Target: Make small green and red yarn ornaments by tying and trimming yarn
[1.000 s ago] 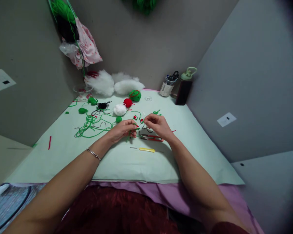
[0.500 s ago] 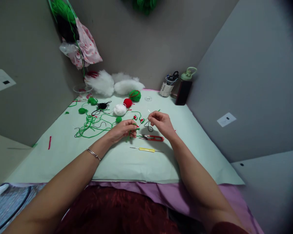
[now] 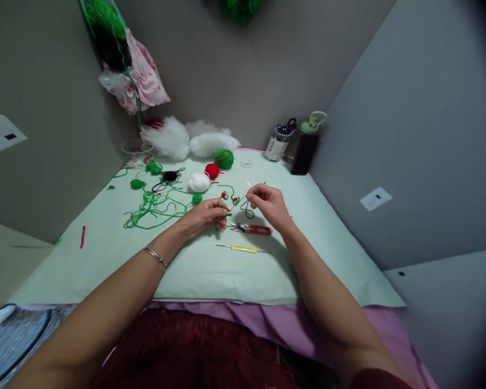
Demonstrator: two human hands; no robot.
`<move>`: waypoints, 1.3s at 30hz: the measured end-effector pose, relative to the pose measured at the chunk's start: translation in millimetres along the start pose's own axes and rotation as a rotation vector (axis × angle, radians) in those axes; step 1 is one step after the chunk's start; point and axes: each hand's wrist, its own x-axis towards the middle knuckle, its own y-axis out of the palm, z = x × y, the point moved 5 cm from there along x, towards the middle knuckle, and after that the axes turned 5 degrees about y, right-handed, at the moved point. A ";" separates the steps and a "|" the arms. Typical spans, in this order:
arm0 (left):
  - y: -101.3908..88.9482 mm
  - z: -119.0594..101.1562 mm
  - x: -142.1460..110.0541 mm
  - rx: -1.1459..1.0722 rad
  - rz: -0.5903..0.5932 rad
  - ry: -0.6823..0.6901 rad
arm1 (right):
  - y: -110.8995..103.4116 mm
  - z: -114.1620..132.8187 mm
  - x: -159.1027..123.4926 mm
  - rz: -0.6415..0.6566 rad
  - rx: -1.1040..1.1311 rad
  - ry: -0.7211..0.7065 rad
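My left hand (image 3: pixel 204 215) is closed on a small green and red yarn piece (image 3: pixel 223 212) just above the pale green mat (image 3: pixel 194 265). My right hand (image 3: pixel 268 204) pinches a thin needle (image 3: pixel 249 187) with a dark thread looping down below it (image 3: pixel 248 210). The two hands are a short gap apart. Red thread snips (image 3: pixel 253 229) lie right under my right hand. A yellow-handled crochet hook (image 3: pixel 243 248) lies nearer to me.
Loose green yarn (image 3: pixel 154 208), white (image 3: pixel 198 182), red (image 3: pixel 211 170) and green (image 3: pixel 224 159) yarn balls and white stuffing (image 3: pixel 186 139) sit at the back left. A dark bottle (image 3: pixel 305 146) and a jar (image 3: pixel 278 141) stand at the back right corner. Walls close in on three sides.
My right hand moved right and slightly away from the left, drawing the needle and dark thread out. The left hand stayed in place.
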 end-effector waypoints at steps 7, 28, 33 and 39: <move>-0.2 0.8 0.5 0.002 0.001 -0.001 | -0.3 0.0 0.0 -0.008 -0.003 0.003; -11.3 -5.5 2.3 -0.101 -0.246 0.124 | 39.9 12.4 -26.0 0.163 -0.259 -0.141; -11.6 -5.5 2.0 -0.098 -0.254 0.136 | 43.2 13.9 -27.4 0.161 -0.335 -0.159; -11.6 -5.7 1.9 -0.100 -0.261 0.137 | 40.6 12.3 -26.5 0.152 -0.330 -0.131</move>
